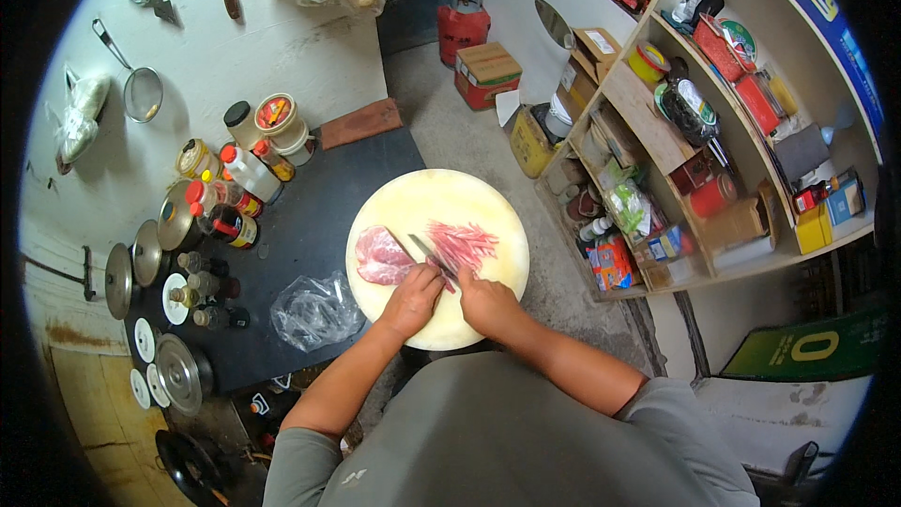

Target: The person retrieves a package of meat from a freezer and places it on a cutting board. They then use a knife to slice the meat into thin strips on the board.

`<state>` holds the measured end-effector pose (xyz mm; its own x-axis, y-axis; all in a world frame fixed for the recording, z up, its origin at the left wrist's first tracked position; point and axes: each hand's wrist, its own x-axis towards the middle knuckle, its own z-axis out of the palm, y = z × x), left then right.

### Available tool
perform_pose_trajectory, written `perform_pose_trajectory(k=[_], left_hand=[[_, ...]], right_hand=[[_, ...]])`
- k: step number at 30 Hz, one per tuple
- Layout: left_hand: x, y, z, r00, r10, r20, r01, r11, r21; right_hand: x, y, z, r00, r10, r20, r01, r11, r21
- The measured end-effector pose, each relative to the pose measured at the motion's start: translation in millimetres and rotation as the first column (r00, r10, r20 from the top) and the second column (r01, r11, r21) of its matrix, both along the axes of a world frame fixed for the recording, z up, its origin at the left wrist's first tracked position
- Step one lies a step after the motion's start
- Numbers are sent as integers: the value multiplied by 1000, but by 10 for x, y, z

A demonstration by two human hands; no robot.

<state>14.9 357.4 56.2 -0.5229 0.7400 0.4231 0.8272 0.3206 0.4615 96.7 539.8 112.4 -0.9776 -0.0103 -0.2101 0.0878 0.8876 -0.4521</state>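
Note:
A round, pale cutting board (422, 197) lies before me. My right hand (486, 301) grips a kitchen knife (425, 248), its blade pointing away from me and to the left. Close against the blade's left side, my left hand (414, 303) presses bent fingertips down on a small piece of raw meat (449, 286), mostly hidden by the fingers and knife. Left of the blade rests a larger slab of raw meat (383, 255). To the right of the blade, thin strips of cut meat (464, 243) lie in a loose heap.
A crumpled clear plastic bag (317, 313) lies on the dark countertop (310, 225) left of the board. Sauce bottles (236, 225), jars and lidded pots (184, 373) line the counter's far left. Wooden shelves (654, 113) filled with goods stand to the right, beyond the concrete floor (422, 84).

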Motion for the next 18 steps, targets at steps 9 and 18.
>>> perform_pose_trajectory(k=[9,18], left_hand=[[17,-9,-59,999,36,-3,-36,996,82],[4,8,14,1000,23,-17,-21,997,73]], right_hand=[[169,39,540,997,62,48,-63,998,9],[14,-56,33,999,-26,-26,26,1000,-15]])
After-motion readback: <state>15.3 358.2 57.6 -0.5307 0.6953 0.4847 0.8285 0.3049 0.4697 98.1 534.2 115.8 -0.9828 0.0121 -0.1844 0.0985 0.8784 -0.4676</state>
